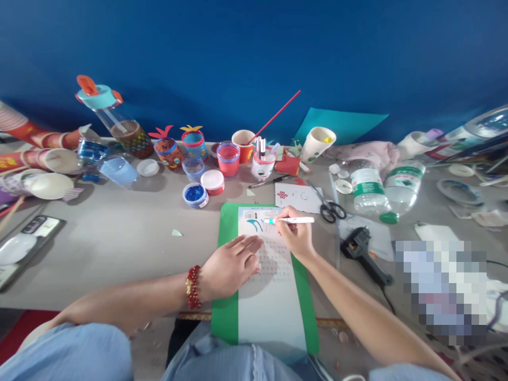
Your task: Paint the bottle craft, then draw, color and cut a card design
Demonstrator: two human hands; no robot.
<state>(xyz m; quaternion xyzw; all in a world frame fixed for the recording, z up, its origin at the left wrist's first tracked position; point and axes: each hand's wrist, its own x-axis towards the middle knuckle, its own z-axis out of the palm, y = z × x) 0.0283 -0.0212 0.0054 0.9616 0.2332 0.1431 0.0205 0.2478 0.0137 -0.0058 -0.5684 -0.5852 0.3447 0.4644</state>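
Note:
My right hand (293,233) is closed around a white marker pen (299,220), whose tip points left over a white sheet (273,317). Near that tip, blue curved strokes (254,226) are drawn on the sheet's upper part. Resting on the sheet below the strokes, my left hand (234,264) lies flat with its fingers stretched out. Faint rows of print show between the two hands. Beneath the sheet is a larger green sheet (226,312), which reaches past the table's front edge.
Paint jars and decorated cups (228,159) stand along the back. To the right lie scissors (332,210), a glue gun (365,254) and clear plastic bottles (369,185). A drink bottle (127,132) and stacked paper cups (59,159) are at the left.

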